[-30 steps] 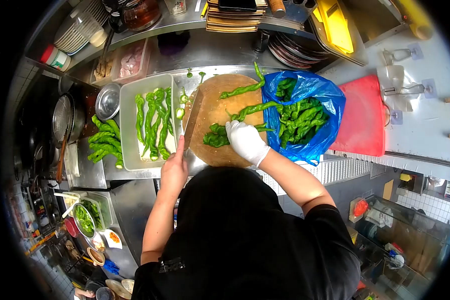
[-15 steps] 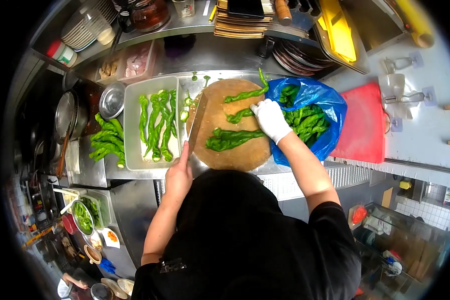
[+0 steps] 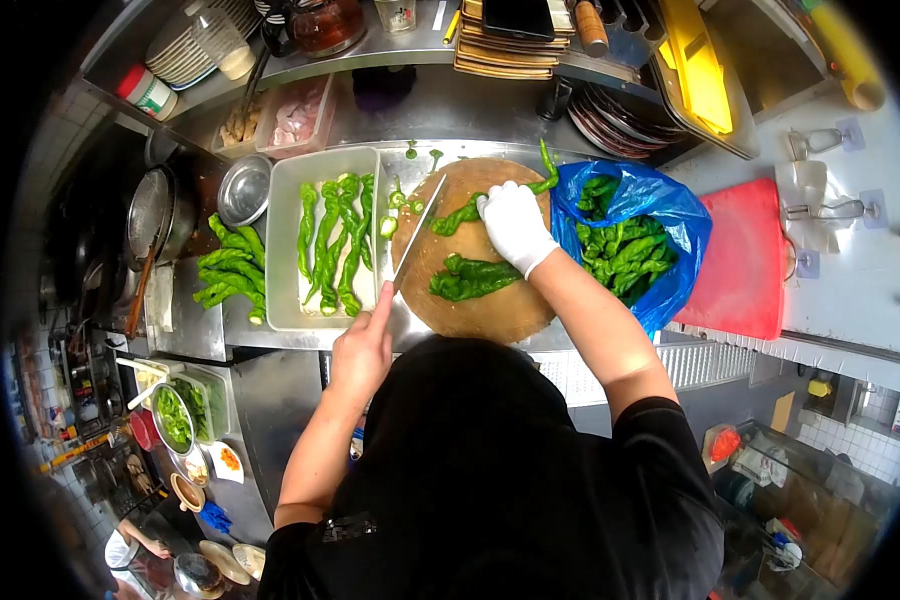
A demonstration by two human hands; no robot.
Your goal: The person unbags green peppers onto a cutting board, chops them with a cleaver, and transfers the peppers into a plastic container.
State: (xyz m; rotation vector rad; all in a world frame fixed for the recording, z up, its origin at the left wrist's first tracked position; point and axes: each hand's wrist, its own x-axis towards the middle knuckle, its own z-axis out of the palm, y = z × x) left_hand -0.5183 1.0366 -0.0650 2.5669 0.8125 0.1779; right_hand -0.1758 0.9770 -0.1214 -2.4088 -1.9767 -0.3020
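Note:
My left hand, bare, is wrapped round the handle of a knife, whose blade stands over the left edge of the round wooden board. My right hand, in a white glove, has its fingers closed on green peppers at the upper part of the board. More peppers lie lower on the board. Left of the knife is a pale tray with several long peppers in it. Cut pepper ends lie between tray and board. On the right, a blue bag stands open, full of peppers.
A red board lies right of the bag. Several peppers and a metal bowl are left of the tray. Behind are a meat container and stacked plates. At lower left, another person's arm shows.
My right hand has gone from the lower peppers to the bag's edge, then back left to the upper peppers, which have shifted together. The knife in my left hand has tilted rightward.

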